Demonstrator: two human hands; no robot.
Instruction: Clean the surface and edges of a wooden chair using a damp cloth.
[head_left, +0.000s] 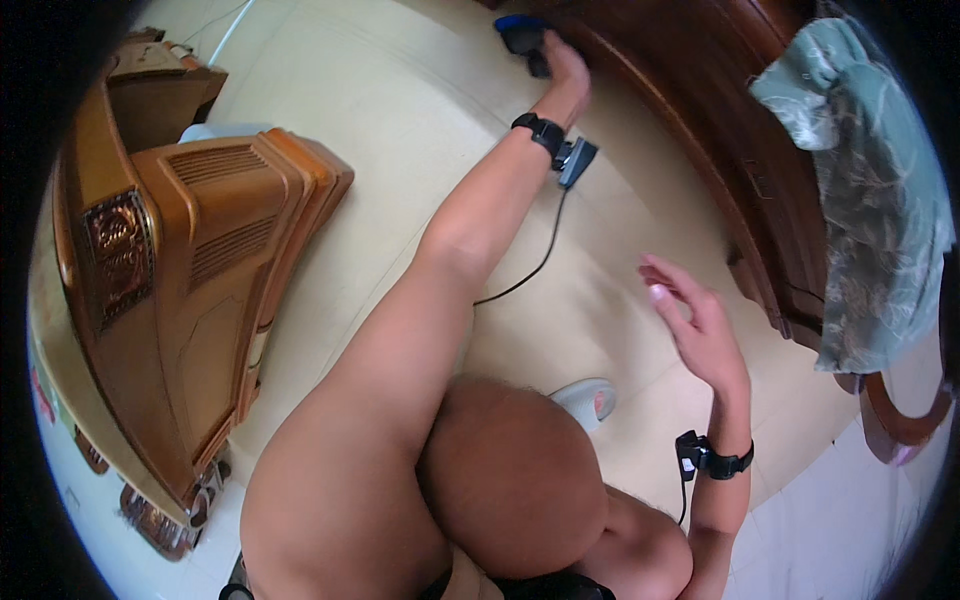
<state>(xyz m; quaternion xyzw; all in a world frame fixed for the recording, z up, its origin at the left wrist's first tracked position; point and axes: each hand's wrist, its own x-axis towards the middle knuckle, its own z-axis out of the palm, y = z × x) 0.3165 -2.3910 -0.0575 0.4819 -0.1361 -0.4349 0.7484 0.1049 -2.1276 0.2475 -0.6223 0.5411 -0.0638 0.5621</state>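
My left arm stretches far forward across the floor. At its end my left hand point(568, 72) is closed on a black object with a blue edge point(522, 36), beside the foot of the dark wooden furniture point(690, 110). Its kind I cannot make out, as it is small and blurred. Empty, my right hand point(702, 328) hovers above the floor near that furniture, its fingers stretched and the thumb apart. A black band with a small device point(545, 135) circles my left wrist, a cable trailing from it. Another band point(722, 460) is on my right wrist.
A brown wooden cabinet point(215, 220) with slatted panels stands at the left. Patterned light-green cloth point(870, 200) drapes over the dark furniture at the right. My bent knee point(510, 480) and a foot in a grey slipper point(583, 402) are on the pale tiled floor point(400, 110).
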